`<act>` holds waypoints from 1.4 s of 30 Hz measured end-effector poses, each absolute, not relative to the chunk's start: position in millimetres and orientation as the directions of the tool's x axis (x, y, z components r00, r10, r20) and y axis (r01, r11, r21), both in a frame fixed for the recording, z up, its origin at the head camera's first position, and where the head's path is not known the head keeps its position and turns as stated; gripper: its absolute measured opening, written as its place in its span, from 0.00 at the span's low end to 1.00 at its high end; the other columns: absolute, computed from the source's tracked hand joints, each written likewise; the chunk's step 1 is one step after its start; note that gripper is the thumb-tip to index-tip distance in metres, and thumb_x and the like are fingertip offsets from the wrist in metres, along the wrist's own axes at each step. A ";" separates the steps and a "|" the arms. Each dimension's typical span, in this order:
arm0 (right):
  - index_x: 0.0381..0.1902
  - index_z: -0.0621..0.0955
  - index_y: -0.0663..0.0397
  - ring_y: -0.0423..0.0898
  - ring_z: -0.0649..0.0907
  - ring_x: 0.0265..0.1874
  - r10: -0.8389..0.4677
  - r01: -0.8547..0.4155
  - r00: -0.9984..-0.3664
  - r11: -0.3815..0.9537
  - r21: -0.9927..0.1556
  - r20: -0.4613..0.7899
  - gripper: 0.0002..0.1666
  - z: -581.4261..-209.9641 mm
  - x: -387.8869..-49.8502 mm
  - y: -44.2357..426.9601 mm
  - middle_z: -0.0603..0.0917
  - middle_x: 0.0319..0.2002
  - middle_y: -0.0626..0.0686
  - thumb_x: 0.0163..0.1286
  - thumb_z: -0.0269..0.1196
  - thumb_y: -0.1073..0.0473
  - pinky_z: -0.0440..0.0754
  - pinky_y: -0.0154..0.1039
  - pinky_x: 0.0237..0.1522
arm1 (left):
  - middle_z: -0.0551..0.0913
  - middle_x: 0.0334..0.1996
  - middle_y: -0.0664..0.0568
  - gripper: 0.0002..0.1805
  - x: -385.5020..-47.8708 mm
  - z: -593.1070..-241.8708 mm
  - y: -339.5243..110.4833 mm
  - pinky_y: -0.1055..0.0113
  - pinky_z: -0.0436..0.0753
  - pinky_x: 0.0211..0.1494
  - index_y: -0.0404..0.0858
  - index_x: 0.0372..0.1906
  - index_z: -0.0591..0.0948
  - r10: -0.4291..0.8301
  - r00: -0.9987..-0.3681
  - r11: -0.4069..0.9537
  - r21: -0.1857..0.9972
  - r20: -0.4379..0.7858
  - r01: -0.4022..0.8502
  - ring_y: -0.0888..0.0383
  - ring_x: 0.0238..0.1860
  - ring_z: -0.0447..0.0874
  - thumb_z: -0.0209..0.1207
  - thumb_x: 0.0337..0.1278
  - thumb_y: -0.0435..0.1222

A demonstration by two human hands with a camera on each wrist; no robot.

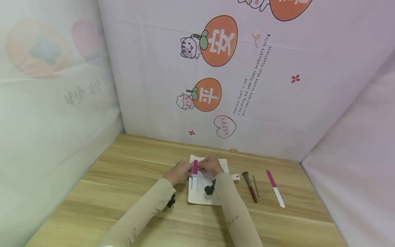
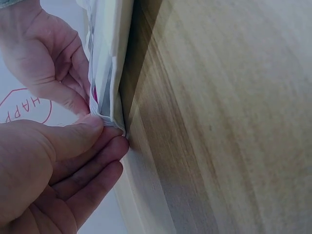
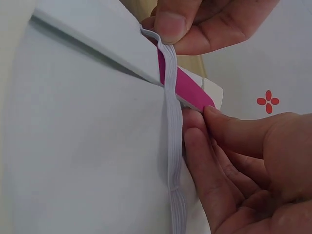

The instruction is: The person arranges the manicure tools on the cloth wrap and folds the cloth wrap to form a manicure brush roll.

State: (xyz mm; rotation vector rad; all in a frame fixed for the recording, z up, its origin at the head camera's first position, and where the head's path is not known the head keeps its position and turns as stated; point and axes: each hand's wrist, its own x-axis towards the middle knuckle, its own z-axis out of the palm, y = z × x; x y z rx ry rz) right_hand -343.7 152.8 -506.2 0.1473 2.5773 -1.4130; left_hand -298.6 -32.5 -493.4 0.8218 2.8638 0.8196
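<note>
An unfolded white case (image 1: 202, 198) lies on the wooden table, with a magenta-and-white nail file (image 1: 195, 168) along its left side. Across the case runs a white elastic band (image 3: 173, 122), which passes over the file's magenta part. My left hand (image 1: 179, 172) pinches the band and the case edge beside the file, as the left wrist view shows up close. From the other side my right hand (image 1: 212, 164) has thumb and fingers at the magenta end (image 3: 192, 90), pinching it near the tip. The file's white part lies flat on the case.
Right of the case lie a makeup brush (image 1: 250, 187) with a dark handle, a thin metal stick (image 1: 256, 187) and a second magenta-and-white nail file (image 1: 275, 188). A snap strap (image 1: 235, 177) sticks out from the case. White printed cloth (image 1: 160, 113) walls the table.
</note>
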 end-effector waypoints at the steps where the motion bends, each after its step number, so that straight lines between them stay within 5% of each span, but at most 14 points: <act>1: 0.40 0.92 0.60 0.43 0.87 0.30 -0.009 0.186 -0.974 0.544 -0.818 -0.228 0.07 -506.2 -342.9 153.0 0.93 0.32 0.53 0.69 0.72 0.61 0.83 0.33 0.36 | 0.84 0.28 0.49 0.07 -299.0 -493.4 -32.4 0.64 0.79 0.37 0.33 0.32 0.85 0.509 -0.856 0.716 0.507 0.092 0.480 0.58 0.29 0.75 0.63 0.69 0.25; 16: 0.41 0.91 0.64 0.41 0.88 0.27 -0.075 0.169 -0.968 0.506 -0.846 -0.238 0.06 -505.3 -333.2 153.7 0.93 0.32 0.56 0.70 0.71 0.65 0.89 0.34 0.35 | 0.84 0.28 0.49 0.06 -301.2 -495.5 -29.1 0.67 0.79 0.34 0.33 0.35 0.85 0.508 -0.858 0.733 0.485 0.076 0.476 0.59 0.27 0.76 0.61 0.71 0.27; 26: 0.42 0.92 0.57 0.42 0.88 0.34 -0.165 -0.003 -0.973 0.715 -0.699 -0.163 0.10 -497.4 -332.3 164.8 0.93 0.37 0.53 0.69 0.72 0.56 0.86 0.36 0.40 | 0.82 0.26 0.50 0.09 -295.3 -499.0 -26.2 0.68 0.78 0.32 0.33 0.31 0.84 0.570 -0.816 0.720 0.419 0.098 0.554 0.60 0.26 0.73 0.60 0.71 0.26; 33: 0.45 0.89 0.55 0.50 0.87 0.43 -0.120 -0.005 -0.982 0.788 -0.615 -0.146 0.11 -471.0 -326.3 213.5 0.91 0.41 0.53 0.71 0.71 0.54 0.86 0.46 0.48 | 0.87 0.34 0.47 0.02 -297.0 -495.1 -24.1 0.61 0.86 0.45 0.33 0.38 0.86 0.607 -0.785 0.690 0.410 0.121 0.597 0.55 0.37 0.84 0.65 0.66 0.25; 37: 0.43 0.89 0.63 0.62 0.83 0.61 -0.182 -0.129 -0.983 0.802 -0.583 -0.033 0.10 -458.0 -320.3 251.5 0.91 0.46 0.61 0.70 0.70 0.60 0.83 0.57 0.63 | 0.89 0.38 0.45 0.03 -300.6 -493.6 -21.7 0.59 0.87 0.49 0.33 0.39 0.86 0.606 -0.789 0.695 0.414 0.102 0.587 0.53 0.40 0.86 0.65 0.65 0.25; 42: 0.48 0.86 0.69 0.64 0.86 0.53 -0.169 -0.137 -0.986 0.833 -0.536 -0.011 0.15 -447.8 -305.7 303.4 0.88 0.50 0.67 0.71 0.69 0.61 0.85 0.59 0.57 | 0.89 0.40 0.44 0.03 -303.9 -493.2 -16.1 0.60 0.86 0.49 0.31 0.42 0.87 0.613 -0.785 0.685 0.437 0.087 0.583 0.55 0.39 0.83 0.65 0.68 0.26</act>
